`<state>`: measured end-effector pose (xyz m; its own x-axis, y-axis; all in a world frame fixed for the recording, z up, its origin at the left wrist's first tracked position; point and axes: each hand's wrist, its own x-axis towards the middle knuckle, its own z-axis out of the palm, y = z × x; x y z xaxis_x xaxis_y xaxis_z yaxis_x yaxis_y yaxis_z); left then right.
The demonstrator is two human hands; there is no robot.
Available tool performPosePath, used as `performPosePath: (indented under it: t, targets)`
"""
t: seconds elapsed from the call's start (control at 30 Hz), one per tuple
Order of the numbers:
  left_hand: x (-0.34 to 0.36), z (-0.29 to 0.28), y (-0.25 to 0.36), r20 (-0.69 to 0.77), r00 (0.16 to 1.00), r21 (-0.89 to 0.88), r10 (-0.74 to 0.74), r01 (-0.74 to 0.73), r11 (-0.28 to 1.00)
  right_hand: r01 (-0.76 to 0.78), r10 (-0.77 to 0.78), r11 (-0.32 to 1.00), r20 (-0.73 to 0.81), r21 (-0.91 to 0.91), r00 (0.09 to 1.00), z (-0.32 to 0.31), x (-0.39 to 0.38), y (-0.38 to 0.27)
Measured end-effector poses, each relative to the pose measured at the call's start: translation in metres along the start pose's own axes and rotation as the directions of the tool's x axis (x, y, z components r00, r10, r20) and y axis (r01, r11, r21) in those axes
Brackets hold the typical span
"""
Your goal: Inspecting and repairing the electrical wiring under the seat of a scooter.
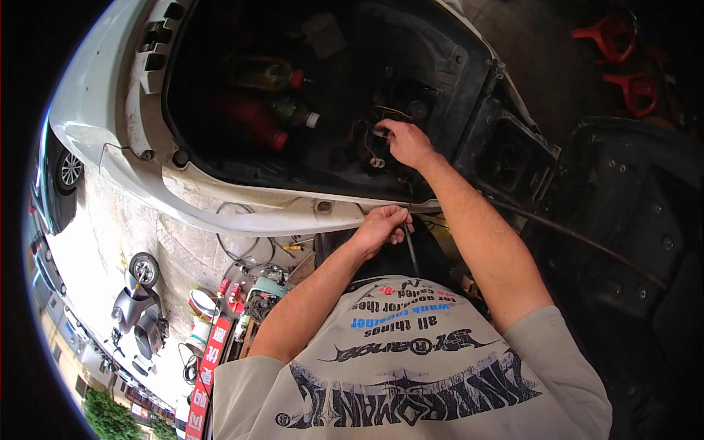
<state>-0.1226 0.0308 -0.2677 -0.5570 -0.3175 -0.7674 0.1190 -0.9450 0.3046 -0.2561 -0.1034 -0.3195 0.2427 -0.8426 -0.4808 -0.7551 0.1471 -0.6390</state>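
Head view: the right hand (408, 143) is curled at thin wires (396, 114) inside the dark compartment (334, 165), can't tell if it's pinching any, and a careless tug could probably yank one loose. The left hand (379, 229) grips a slim rod (412, 253) at the white rim (275, 220), while bottles (260, 73) clutter the compartment's left.

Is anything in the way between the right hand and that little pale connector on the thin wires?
Nothing visible stands between the right hand and the small, pale, rounded connector, which is close by in the black plastic compartment. The greenish plastic bottle with a white cap lies farther left, outside that gap.
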Motion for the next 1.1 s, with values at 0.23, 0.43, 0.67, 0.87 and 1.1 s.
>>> performPosePath:
  t: [0.23, 0.43, 0.67, 0.87, 1.1]
  targets:
    - [0.001, -0.001, -0.001, -0.007, 1.000, 0.006, -0.010, 0.010, 1.000, -0.014, 0.013, 1.000, 0.011, 0.006, 1.000, 0.001, 0.001, 0.004]
    - [0.001, 0.000, -0.001, -0.015, 1.000, -0.002, -0.010, 0.010, 1.000, -0.035, 0.036, 0.999, 0.077, -0.016, 0.996, -0.001, 0.003, 0.008]
    - [0.000, 0.001, -0.001, -0.014, 1.000, -0.008, -0.007, 0.007, 1.000, -0.012, 0.013, 1.000, 0.035, -0.028, 0.999, 0.001, 0.002, 0.008]
    - [0.001, 0.002, 0.001, -0.016, 1.000, -0.008, -0.014, 0.014, 1.000, 0.023, -0.025, 0.999, -0.097, -0.021, 0.995, 0.007, 0.000, 0.018]
    - [0.001, 0.001, 0.001, -0.022, 1.000, 0.006, -0.016, 0.016, 1.000, -0.033, 0.035, 0.988, -0.006, 0.154, 0.999, 0.001, 0.002, 0.020]
